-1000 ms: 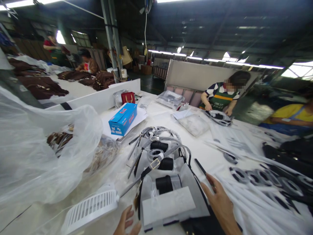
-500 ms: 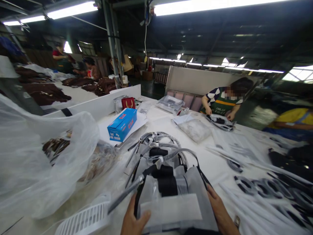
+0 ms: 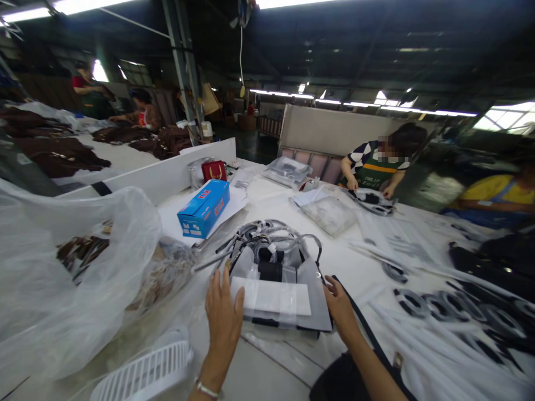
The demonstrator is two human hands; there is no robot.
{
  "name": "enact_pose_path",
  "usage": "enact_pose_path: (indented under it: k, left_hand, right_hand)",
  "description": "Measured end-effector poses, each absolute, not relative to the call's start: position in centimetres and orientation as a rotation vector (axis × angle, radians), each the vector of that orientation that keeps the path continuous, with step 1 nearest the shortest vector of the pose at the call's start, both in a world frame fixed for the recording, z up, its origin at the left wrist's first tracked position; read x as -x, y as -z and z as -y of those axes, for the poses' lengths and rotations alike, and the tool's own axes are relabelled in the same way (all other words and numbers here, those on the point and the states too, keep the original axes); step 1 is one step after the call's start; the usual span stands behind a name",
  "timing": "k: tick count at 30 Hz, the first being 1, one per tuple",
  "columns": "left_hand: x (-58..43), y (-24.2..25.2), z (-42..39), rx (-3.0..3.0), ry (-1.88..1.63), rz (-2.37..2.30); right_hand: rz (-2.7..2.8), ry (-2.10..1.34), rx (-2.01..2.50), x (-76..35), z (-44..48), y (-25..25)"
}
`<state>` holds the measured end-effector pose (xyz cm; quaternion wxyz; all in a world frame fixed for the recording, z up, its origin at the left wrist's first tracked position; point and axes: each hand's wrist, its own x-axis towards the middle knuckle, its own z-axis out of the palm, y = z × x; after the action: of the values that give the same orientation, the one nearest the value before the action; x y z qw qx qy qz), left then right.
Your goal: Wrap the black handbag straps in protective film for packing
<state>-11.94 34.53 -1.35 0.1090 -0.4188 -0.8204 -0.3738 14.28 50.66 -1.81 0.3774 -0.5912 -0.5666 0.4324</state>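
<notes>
A stack of wrapped black bags point(image 3: 278, 301) with grey straps lies on the white table point(image 3: 271, 367) in front of me. My left hand point(image 3: 223, 314) rests flat against the stack's left side, fingers stretched out. My right hand point(image 3: 340, 306) presses on the stack's right edge, fingers partly curled round it. A bundle of grey straps and buckles point(image 3: 267, 239) lies just behind the stack.
A big clear plastic bag point(image 3: 71, 267) holding brown pieces fills the left. A white fan point(image 3: 142, 370) lies at the near left and a blue box point(image 3: 204, 209) stands farther back. Wrapped straps point(image 3: 443, 312) cover the right. A person point(image 3: 378, 164) works across the table.
The stack has moved away from me, farther onto the table. Both hands have gone from gripping its near corners to lying along its sides.
</notes>
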Motion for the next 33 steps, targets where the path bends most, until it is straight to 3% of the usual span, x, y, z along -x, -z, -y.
enact_pose_path:
  k: [6,14,25,33]
  left_hand:
    - [4.7,2.6,-31.6,1.814,0.661,1.881]
    - [4.7,9.1,-34.7,1.778,0.475,1.746]
    - [9.9,6.5,-44.2,1.889,0.319,1.862]
    - [10.1,4.4,-43.7,1.991,0.375,1.913]
  right_hand:
    - [1.65,-1.049,1.439,-13.8,-48.6,1.9]
    - [1.573,-1.062,1.45,-11.3,-49.9,3.0]
    - [1.465,-1.099,1.537,-8.5,-56.8,2.0]
    - [1.497,-1.074,1.476,-15.5,-43.4,2.0]
